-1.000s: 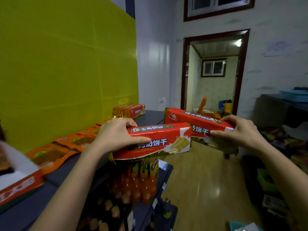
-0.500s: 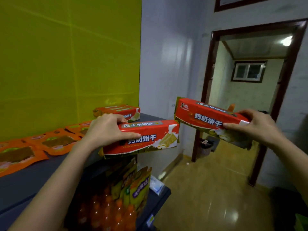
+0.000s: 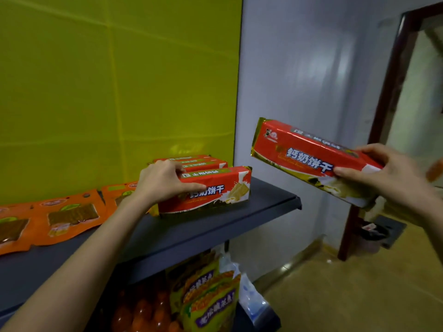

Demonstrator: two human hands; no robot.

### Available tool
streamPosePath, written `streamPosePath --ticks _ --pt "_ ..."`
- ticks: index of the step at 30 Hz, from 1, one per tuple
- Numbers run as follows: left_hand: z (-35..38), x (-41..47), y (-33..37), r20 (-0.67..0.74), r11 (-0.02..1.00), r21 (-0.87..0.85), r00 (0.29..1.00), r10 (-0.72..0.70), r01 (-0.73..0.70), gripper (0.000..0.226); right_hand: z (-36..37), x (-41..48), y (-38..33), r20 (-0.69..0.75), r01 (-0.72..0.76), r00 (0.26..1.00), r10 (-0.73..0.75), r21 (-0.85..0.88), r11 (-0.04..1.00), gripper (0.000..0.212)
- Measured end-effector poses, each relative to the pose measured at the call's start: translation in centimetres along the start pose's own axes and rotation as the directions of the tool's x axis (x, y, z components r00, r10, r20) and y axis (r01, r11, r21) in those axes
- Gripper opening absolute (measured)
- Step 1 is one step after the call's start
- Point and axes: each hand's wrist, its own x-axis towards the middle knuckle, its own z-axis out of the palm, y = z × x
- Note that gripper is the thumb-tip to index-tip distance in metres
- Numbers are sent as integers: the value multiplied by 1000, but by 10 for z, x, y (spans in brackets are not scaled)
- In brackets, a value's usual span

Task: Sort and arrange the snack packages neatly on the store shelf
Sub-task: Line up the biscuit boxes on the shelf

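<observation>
My left hand grips a red biscuit pack that rests on the dark top shelf, just in front of two more red biscuit packs by the yellow back panel. My right hand holds a second red biscuit pack by its right end, in the air to the right of the shelf and tilted down to the right. Flat orange snack pouches lie in a row along the shelf on the left.
The yellow back panel rises behind the shelf. Under the shelf stand yellow-green snack bags and orange bottles. A white wall and a dark doorframe are to the right, above a glossy tan floor.
My left hand has carried its biscuit pack forward and set it down on the top shelf in front of the other two. My right hand's pack stays raised beside the shelf.
</observation>
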Motion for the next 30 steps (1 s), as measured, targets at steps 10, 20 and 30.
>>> streamPosePath --ticks 10,20,30 --pt "60 80 -3 -68 984 164 996 -59 70 73 63 92 38 154 168 970 -187 130 977 55" --pt "92 96 -6 -16 962 217 986 -168 167 70 140 144 72 517 202 780 -353 327 923 57" --pt "84 98 -4 -126 995 45 988 -85 91 84 222 168 72 662 223 546 -514 476 851 73"
